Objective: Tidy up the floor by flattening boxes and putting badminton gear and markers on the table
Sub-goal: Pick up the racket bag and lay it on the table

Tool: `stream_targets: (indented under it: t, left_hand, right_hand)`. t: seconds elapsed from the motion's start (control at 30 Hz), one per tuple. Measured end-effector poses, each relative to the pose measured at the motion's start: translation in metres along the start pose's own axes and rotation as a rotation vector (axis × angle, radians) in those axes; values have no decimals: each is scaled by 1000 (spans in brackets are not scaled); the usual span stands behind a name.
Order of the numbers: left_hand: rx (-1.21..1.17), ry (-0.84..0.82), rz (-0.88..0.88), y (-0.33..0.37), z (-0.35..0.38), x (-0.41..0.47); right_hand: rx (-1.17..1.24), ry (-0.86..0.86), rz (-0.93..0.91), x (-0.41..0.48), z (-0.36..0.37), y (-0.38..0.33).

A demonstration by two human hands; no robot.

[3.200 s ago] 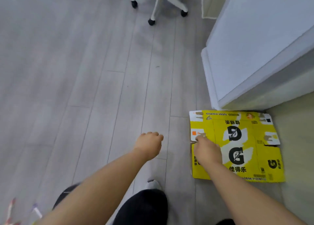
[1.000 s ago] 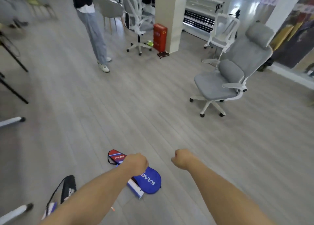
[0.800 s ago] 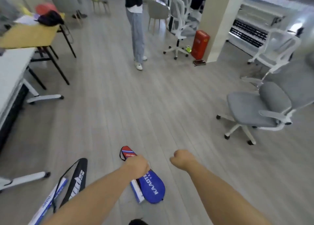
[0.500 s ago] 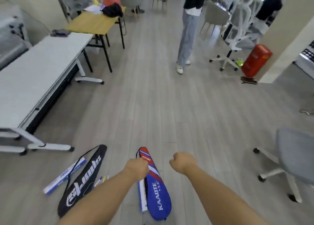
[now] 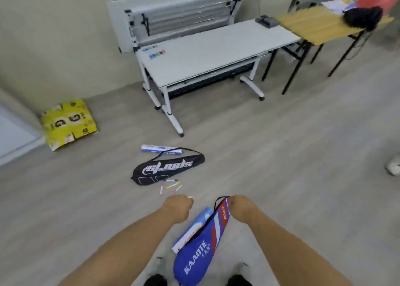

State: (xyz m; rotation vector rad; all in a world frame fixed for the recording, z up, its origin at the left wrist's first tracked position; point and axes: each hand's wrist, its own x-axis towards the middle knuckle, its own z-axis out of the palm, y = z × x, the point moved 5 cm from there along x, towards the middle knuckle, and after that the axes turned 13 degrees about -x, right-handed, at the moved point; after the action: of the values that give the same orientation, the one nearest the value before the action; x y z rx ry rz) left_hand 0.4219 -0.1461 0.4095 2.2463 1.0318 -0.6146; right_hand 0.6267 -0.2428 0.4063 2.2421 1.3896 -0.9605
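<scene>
There is just one camera, worn on the person's head, and it looks forward and down from standing height. Both forearms reach out from the bottom edge, so the floor (image 5: 281, 156) by the feet is very near, while the white table (image 5: 216, 47) and the wall (image 5: 54, 37) sit far off at the top. The wide lens bends straight lines near the edges.

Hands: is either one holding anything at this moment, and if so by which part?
Neither visibly holds anything. The left hand and right hand are loose fists above the floor; the blue racket bag lies below them, apparently ungripped.
</scene>
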Motion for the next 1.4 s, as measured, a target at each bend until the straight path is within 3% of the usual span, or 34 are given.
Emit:
stream_targets:
  t: [0.13, 0.3, 0.5, 0.77, 1.03, 1.4]
  left_hand:
    - [-128, 51, -181, 21, 27, -35]
    - [-201, 139, -298, 46, 52, -74]
    - [-259, 91, -392, 46, 101, -84]
    - [-527, 123, -601, 59, 175, -74]
    - [-802, 230, -872, 44, 255, 16]
    - [-1021, 274, -886, -41, 490, 227]
  right_hand:
    - [-176, -35, -216, 5, 7, 9]
    - [-299, -20, -333, -2, 12, 20]
    - [-406, 16, -421, -8, 38, 25]
    - [-527, -49, -576, 21, 71, 11]
    - [-487, 36, -717, 123, 146, 16]
    - [-537, -73, -732, 341, 381, 40]
